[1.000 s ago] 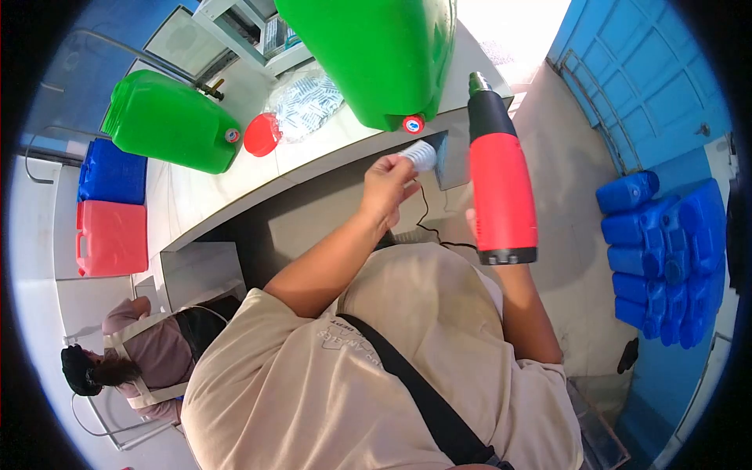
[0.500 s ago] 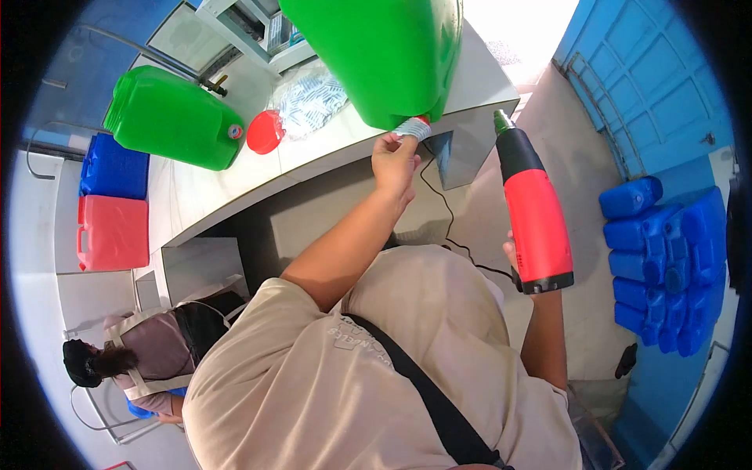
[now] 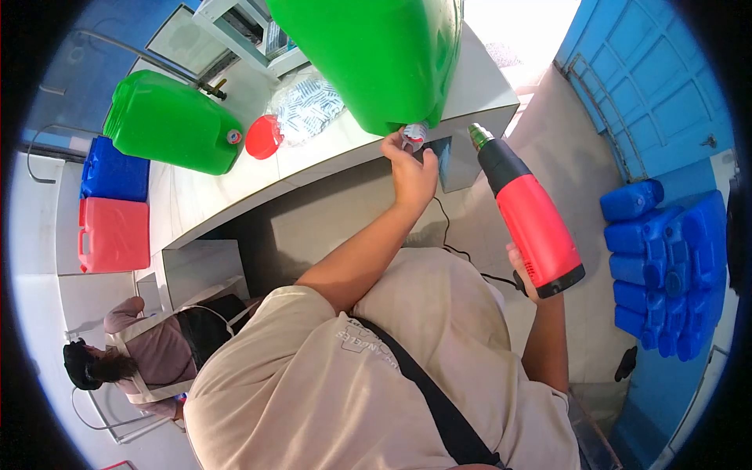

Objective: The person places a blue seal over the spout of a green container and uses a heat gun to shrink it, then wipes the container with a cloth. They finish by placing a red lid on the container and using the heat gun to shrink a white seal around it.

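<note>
My left hand (image 3: pixel 411 171) is at the lower edge of a large green water container (image 3: pixel 368 63), its thumb and fingers closed about a printed clear shrink seal (image 3: pixel 415 135). This seal sits around the container's small spout cap, and some red shows through it. My right hand (image 3: pixel 526 274) grips a red and black heat gun (image 3: pixel 536 223) by its handle, which is mostly hidden behind the body. The metal nozzle (image 3: pixel 480 135) points up and left toward the seal, a short distance apart from it.
On the white counter (image 3: pixel 211 192) are a second green container (image 3: pixel 176 121), a red lid (image 3: pixel 264 137) and a plastic bag of printed seals (image 3: pixel 309 110). Blue containers (image 3: pixel 666 266) are stacked at right. A power cord (image 3: pixel 448 227) hangs below. Another person (image 3: pixel 160 345) stands at left.
The heat gun has tilted, its nozzle swinging left toward the spout. My left hand has turned and shifted slightly right, and the seal now sits around the cap.
</note>
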The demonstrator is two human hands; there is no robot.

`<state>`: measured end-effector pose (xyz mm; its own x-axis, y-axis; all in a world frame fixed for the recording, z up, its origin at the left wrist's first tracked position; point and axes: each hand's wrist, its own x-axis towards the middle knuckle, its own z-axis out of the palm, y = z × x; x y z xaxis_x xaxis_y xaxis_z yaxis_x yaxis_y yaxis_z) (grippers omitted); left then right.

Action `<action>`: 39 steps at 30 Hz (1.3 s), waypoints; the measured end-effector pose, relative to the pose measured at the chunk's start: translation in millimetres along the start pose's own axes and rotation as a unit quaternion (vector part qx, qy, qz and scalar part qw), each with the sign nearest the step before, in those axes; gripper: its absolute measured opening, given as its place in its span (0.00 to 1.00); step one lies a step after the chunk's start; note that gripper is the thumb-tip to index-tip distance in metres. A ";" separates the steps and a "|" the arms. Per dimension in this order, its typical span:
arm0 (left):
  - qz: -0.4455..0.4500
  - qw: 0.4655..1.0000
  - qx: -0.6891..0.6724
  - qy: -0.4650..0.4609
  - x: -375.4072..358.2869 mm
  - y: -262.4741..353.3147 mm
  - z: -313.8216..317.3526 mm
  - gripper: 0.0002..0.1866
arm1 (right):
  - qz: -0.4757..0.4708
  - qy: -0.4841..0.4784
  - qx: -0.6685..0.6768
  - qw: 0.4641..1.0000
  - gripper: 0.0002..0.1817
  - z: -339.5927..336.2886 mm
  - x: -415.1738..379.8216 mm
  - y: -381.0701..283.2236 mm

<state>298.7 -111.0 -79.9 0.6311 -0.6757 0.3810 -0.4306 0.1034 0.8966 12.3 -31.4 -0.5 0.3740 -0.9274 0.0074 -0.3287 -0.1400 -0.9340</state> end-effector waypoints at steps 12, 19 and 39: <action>-0.128 0.979 -0.124 -0.094 14.8 -11.1 -20.1 0.31 | -0.094 -0.068 -0.052 0.992 0.15 9.4 27.8 1.4; -0.077 0.975 -0.170 -0.118 19.2 -26.9 -23.0 0.28 | -0.031 -0.048 0.161 0.985 0.16 29.4 58.1 27.1; -0.454 0.757 -0.468 -0.041 31.2 7.1 -39.1 0.29 | 0.085 -0.065 0.298 0.948 0.23 16.4 40.1 38.1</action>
<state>340.6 -102.8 -52.8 0.3338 -0.8175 -0.4693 0.8270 0.0151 0.5620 29.0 -68.3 -41.7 0.4764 -0.8626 -0.1703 0.1404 0.2658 -0.9538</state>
